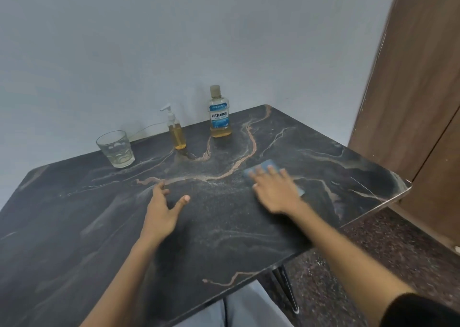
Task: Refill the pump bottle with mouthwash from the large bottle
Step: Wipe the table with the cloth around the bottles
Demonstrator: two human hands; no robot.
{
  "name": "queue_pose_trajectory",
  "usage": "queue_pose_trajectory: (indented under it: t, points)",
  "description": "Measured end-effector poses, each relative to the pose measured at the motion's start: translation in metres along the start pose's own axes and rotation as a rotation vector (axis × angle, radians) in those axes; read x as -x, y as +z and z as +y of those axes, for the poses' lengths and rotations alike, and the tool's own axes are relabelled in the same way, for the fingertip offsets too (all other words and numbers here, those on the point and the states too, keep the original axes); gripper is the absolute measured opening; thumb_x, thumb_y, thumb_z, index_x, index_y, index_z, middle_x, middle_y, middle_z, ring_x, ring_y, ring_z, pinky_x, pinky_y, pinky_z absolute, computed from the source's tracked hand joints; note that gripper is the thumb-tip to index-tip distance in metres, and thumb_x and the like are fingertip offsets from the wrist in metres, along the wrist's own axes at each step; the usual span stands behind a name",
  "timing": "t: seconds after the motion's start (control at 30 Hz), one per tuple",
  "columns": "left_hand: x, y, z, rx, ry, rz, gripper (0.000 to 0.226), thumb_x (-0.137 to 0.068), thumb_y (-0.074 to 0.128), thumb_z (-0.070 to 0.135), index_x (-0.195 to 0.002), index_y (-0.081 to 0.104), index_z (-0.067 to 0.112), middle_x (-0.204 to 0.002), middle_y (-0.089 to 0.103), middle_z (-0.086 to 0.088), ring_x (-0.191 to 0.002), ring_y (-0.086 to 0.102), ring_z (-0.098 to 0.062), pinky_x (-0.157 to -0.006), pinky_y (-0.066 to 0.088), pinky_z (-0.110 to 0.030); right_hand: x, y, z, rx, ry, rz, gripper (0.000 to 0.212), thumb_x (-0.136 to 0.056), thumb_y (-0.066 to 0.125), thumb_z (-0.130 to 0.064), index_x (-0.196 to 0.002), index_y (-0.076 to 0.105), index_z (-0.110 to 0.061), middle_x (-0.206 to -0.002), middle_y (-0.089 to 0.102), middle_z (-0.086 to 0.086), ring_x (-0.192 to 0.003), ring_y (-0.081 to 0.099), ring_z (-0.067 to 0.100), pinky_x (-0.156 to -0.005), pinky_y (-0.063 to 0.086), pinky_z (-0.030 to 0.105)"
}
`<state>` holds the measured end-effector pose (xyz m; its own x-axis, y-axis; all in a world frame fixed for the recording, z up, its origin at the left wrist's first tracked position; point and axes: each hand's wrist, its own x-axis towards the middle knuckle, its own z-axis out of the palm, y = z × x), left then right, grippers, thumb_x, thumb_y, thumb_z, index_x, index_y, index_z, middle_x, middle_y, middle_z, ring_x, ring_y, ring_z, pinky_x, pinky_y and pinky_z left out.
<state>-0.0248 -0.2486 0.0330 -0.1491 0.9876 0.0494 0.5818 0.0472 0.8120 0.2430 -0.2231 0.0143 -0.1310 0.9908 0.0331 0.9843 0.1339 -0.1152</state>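
1. The right hand (pixel 275 190) lies flat, fingers straight, pressing a blue cloth (pixel 267 165) onto the dark marbled tabletop (pixel 224 227).
2. The left hand (pixel 161 208) hovers spread wide, holding nothing.
3. The pump bottle (pixel 175 131) and large bottle (pixel 219 112) stand capped near the wall, beside a glass (pixel 115 148).

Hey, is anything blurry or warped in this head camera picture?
Head view: the right hand is motion-blurred over the blue cloth; the left hand is sharper; wide-angle distortion bows the table edges and wooden door; the large bottle label stays readable.
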Motion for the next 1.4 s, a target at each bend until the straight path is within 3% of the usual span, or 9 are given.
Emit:
queue_pose_trajectory:
  t: [0.13, 0.2, 0.3, 0.47, 0.57, 0.73, 1.13, 1.3, 1.4]
  points:
    - [0.013, 0.001, 0.001, -0.011, 0.025, 0.012, 0.078, -0.086, 0.064, 0.031, -0.145, 0.019, 0.007, -0.145, 0.038, -0.017, -0.13, 0.04, -0.032, -0.105, 0.035, -0.041, 0.082, 0.001, -0.056, -0.157, -0.376, -0.039, 0.045, -0.102, 0.026, -0.036, -0.147, 0.022, -0.035, -0.157, 0.012, -0.013, -0.145, 0.002, 0.01, -0.117, -0.007, 0.037]
    - [0.016, 0.001, 0.003, -0.012, 0.035, 0.016, 0.078, -0.086, 0.064, 0.031, -0.145, 0.02, 0.007, -0.145, 0.038, -0.017, -0.131, 0.04, -0.033, -0.105, 0.035, -0.041, 0.108, -0.008, -0.036, -0.215, -0.374, -0.044, 0.043, -0.1, 0.029, -0.04, -0.143, 0.029, -0.039, -0.155, 0.014, -0.018, -0.144, 0.004, 0.004, -0.117, -0.006, 0.031]
    - [0.018, 0.0, 0.007, -0.02, 0.048, 0.026, 0.078, -0.086, 0.063, 0.032, -0.145, 0.02, 0.006, -0.144, 0.039, -0.016, -0.131, 0.039, -0.033, -0.106, 0.034, -0.043, 0.112, -0.019, 0.024, -0.16, -0.192, -0.006, 0.044, -0.099, 0.029, -0.046, -0.142, 0.029, -0.04, -0.155, 0.017, -0.017, -0.143, 0.011, 0.006, -0.116, 0.002, 0.031]
    - [0.027, -0.002, 0.011, 0.002, 0.072, 0.037, 0.075, -0.086, 0.064, 0.031, -0.144, 0.022, 0.006, -0.142, 0.04, -0.017, -0.13, 0.04, -0.034, -0.107, 0.034, -0.044, 0.079, -0.036, 0.136, -0.076, 0.275, 0.059, 0.045, -0.099, 0.03, -0.043, -0.142, 0.034, -0.031, -0.152, 0.031, 0.006, -0.136, 0.035, 0.028, -0.113, 0.021, 0.047]
    - [0.034, -0.011, 0.008, 0.013, 0.075, 0.057, 0.074, -0.085, 0.064, 0.031, -0.143, 0.025, 0.007, -0.142, 0.04, -0.016, -0.131, 0.04, -0.033, -0.108, 0.034, -0.045, 0.068, -0.037, 0.159, -0.1, 0.533, 0.109, 0.048, -0.099, 0.027, -0.039, -0.144, 0.032, -0.024, -0.153, 0.028, 0.011, -0.14, 0.025, 0.029, -0.115, 0.014, 0.049]
    - [0.042, -0.031, -0.002, 0.033, 0.058, 0.134, 0.072, -0.086, 0.063, 0.032, -0.142, 0.024, 0.006, -0.142, 0.041, -0.016, -0.13, 0.041, -0.032, -0.107, 0.036, -0.044, 0.059, -0.026, 0.126, -0.108, 0.687, 0.096, 0.05, -0.1, 0.018, -0.034, -0.149, 0.022, -0.021, -0.159, 0.008, 0.001, -0.145, 0.003, 0.028, -0.116, -0.001, 0.05]
    - [0.055, -0.036, -0.006, 0.021, 0.021, 0.122, 0.076, -0.088, 0.06, 0.037, -0.144, 0.019, 0.005, -0.142, 0.041, -0.014, -0.127, 0.044, -0.03, -0.104, 0.039, -0.038, 0.056, 0.0, -0.038, -0.098, 0.319, -0.005, 0.052, -0.1, 0.015, -0.034, -0.151, 0.011, -0.022, -0.159, 0.001, 0.003, -0.145, -0.003, 0.029, -0.115, -0.005, 0.051]
    - [0.066, -0.039, -0.021, 0.033, -0.021, 0.111, 0.076, -0.088, 0.06, 0.037, -0.144, 0.019, 0.005, -0.141, 0.042, -0.016, -0.124, 0.048, -0.032, -0.103, 0.042, -0.044, 0.054, 0.008, -0.12, -0.157, 0.131, -0.084, 0.053, -0.1, 0.015, -0.034, -0.151, 0.008, -0.021, -0.159, -0.002, 0.003, -0.145, -0.008, 0.03, -0.115, -0.008, 0.051]
    - [0.077, -0.04, -0.027, 0.032, -0.024, 0.131, 0.073, -0.088, 0.061, 0.035, -0.142, 0.023, 0.005, -0.138, 0.044, -0.017, -0.122, 0.049, -0.03, -0.1, 0.042, -0.036, 0.056, 0.007, -0.161, -0.216, 0.04, -0.17, 0.054, -0.101, 0.017, -0.033, -0.151, 0.005, -0.019, -0.159, -0.007, 0.005, -0.144, -0.012, 0.031, -0.114, -0.011, 0.051]
